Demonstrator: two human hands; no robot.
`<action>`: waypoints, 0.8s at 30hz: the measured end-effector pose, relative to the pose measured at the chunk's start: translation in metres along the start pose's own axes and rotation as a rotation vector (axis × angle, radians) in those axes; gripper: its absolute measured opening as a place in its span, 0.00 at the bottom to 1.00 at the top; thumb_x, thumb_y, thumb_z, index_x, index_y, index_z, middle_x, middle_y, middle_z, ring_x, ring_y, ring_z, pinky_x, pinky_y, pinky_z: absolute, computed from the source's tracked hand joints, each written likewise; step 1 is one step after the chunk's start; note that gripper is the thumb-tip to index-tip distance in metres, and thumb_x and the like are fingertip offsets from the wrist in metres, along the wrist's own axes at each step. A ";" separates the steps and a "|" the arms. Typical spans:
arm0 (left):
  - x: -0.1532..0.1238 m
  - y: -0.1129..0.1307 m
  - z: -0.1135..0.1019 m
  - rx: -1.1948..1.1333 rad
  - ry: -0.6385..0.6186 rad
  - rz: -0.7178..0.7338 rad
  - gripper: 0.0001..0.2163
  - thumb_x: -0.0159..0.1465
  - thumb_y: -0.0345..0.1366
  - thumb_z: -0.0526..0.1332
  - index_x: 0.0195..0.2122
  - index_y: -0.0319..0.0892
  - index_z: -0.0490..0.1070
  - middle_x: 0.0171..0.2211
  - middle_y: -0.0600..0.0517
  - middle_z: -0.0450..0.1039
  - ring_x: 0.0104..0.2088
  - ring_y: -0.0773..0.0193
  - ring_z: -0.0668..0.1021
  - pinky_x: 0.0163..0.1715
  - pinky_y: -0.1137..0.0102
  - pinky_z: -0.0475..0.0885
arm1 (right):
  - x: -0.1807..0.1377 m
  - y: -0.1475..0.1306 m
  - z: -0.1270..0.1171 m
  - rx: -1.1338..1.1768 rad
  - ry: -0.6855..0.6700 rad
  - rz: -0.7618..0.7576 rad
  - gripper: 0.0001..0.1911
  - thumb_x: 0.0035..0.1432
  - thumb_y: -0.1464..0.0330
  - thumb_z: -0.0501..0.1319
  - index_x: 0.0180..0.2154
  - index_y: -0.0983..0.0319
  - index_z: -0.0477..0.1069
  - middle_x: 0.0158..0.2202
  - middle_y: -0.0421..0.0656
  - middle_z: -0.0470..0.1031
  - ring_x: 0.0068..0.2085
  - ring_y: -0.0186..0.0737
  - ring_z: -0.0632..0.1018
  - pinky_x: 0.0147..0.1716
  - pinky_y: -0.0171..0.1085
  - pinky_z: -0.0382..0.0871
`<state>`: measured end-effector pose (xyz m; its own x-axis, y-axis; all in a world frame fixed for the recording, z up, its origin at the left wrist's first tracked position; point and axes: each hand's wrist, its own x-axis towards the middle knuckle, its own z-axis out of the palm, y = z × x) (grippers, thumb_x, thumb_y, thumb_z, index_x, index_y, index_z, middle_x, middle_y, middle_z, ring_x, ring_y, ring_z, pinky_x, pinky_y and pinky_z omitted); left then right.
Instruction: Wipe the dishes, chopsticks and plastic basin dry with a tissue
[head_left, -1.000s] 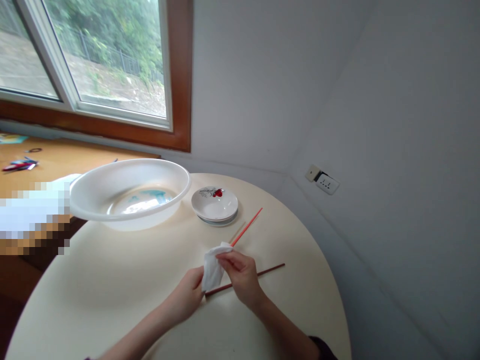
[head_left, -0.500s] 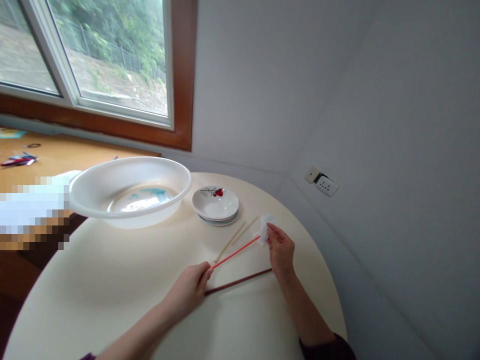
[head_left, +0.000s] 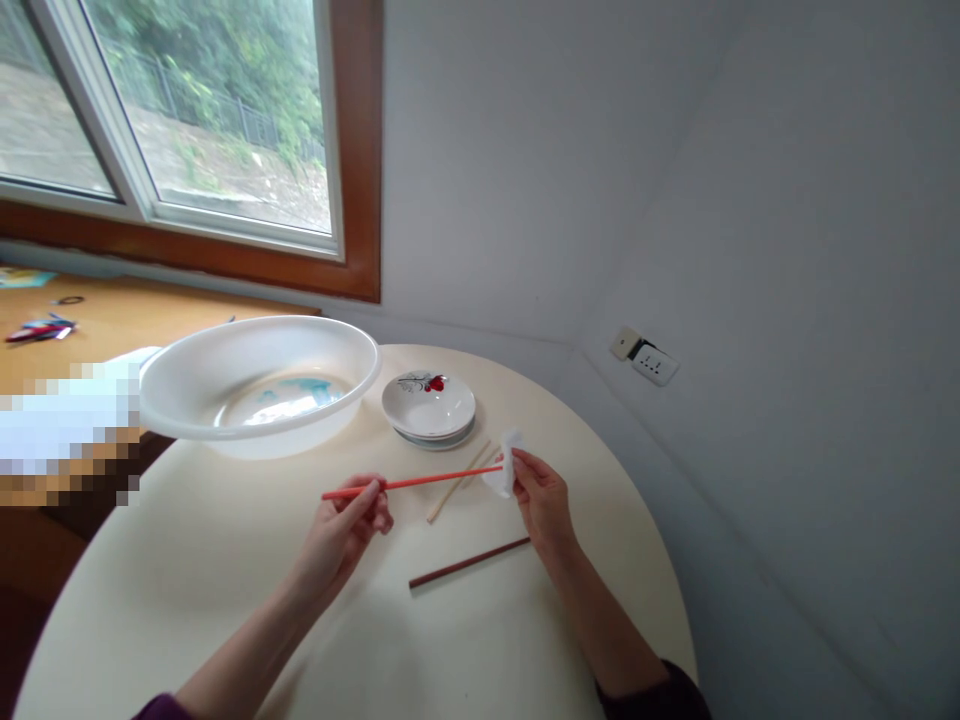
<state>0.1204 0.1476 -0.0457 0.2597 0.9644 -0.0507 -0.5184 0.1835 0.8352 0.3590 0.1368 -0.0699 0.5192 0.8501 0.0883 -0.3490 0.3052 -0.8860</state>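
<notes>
A red chopstick (head_left: 435,479) stretches between my two hands above the table. My left hand (head_left: 351,520) pinches it near its thicker end, which sticks out past the thumb. In my right hand (head_left: 545,497) is a crumpled white tissue (head_left: 507,468), closed around the chopstick's other end, so that tip is hidden. Below the red one, a dark brown chopstick (head_left: 469,564) lies on the table, its right end hidden behind my right wrist. Two pale wooden chopsticks (head_left: 452,492) rest beyond the red one, partly covered by it and by the tissue.
A large translucent white basin (head_left: 262,435) stands at the back left of the round table (head_left: 225,560). Right of it are stacked white dishes (head_left: 429,408) with a red flower design. A wooden desk (head_left: 150,300) borders the left side, and walls with a socket (head_left: 654,364) rise behind.
My left hand has moved left and up, and more of the red chopstick's thick end now shows. My right hand with the tissue has shifted slightly left. The chopstick lies nearer level.
</notes>
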 end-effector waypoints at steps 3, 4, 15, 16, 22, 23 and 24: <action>0.000 0.001 -0.001 -0.065 0.024 -0.018 0.14 0.46 0.40 0.69 0.29 0.36 0.73 0.19 0.54 0.70 0.20 0.71 0.71 0.23 0.74 0.68 | -0.025 0.007 0.022 -0.069 -0.092 0.069 0.13 0.35 0.63 0.71 0.27 0.61 0.77 0.28 0.42 0.79 0.29 0.37 0.77 0.31 0.38 0.74; -0.001 0.000 0.000 -0.048 0.011 -0.031 0.15 0.45 0.41 0.69 0.30 0.35 0.73 0.19 0.53 0.71 0.21 0.70 0.72 0.24 0.73 0.69 | -0.034 0.010 0.029 -0.099 -0.129 0.084 0.13 0.36 0.62 0.70 0.27 0.61 0.77 0.27 0.42 0.79 0.28 0.37 0.77 0.30 0.38 0.74; -0.006 -0.012 0.003 0.515 -0.088 0.151 0.19 0.54 0.51 0.58 0.17 0.40 0.62 0.13 0.58 0.58 0.16 0.72 0.61 0.17 0.75 0.57 | -0.072 0.026 0.053 -0.285 -0.367 0.033 0.09 0.44 0.62 0.66 0.29 0.60 0.78 0.30 0.43 0.79 0.32 0.41 0.78 0.35 0.40 0.73; -0.007 -0.014 0.004 0.525 -0.108 0.146 0.19 0.54 0.51 0.58 0.17 0.41 0.61 0.13 0.58 0.57 0.17 0.72 0.60 0.17 0.75 0.56 | -0.071 0.025 0.053 -0.277 -0.353 0.028 0.10 0.44 0.62 0.66 0.30 0.60 0.78 0.31 0.43 0.79 0.33 0.42 0.78 0.36 0.41 0.73; -0.009 -0.025 0.003 0.582 -0.282 0.115 0.15 0.55 0.46 0.57 0.20 0.41 0.61 0.18 0.58 0.55 0.20 0.70 0.59 0.19 0.75 0.55 | -0.070 0.020 0.053 -0.195 -0.364 0.063 0.16 0.42 0.60 0.67 0.35 0.60 0.77 0.35 0.44 0.79 0.36 0.45 0.78 0.41 0.44 0.72; -0.010 -0.027 0.003 0.611 -0.301 0.122 0.15 0.56 0.46 0.55 0.20 0.41 0.60 0.18 0.58 0.55 0.21 0.70 0.59 0.20 0.75 0.56 | -0.071 0.019 0.054 -0.185 -0.368 0.069 0.16 0.42 0.61 0.67 0.35 0.60 0.77 0.35 0.44 0.79 0.36 0.45 0.78 0.41 0.44 0.72; -0.011 -0.027 0.003 0.645 -0.317 0.134 0.15 0.58 0.46 0.54 0.20 0.41 0.59 0.18 0.58 0.54 0.21 0.70 0.58 0.21 0.74 0.56 | -0.072 0.019 0.054 -0.174 -0.373 0.076 0.16 0.42 0.61 0.68 0.36 0.60 0.77 0.35 0.44 0.79 0.36 0.45 0.78 0.41 0.44 0.71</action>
<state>0.1338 0.1317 -0.0666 0.5022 0.8510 0.1538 -0.0046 -0.1751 0.9845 0.2727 0.1046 -0.0681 0.1674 0.9744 0.1499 -0.2217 0.1853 -0.9573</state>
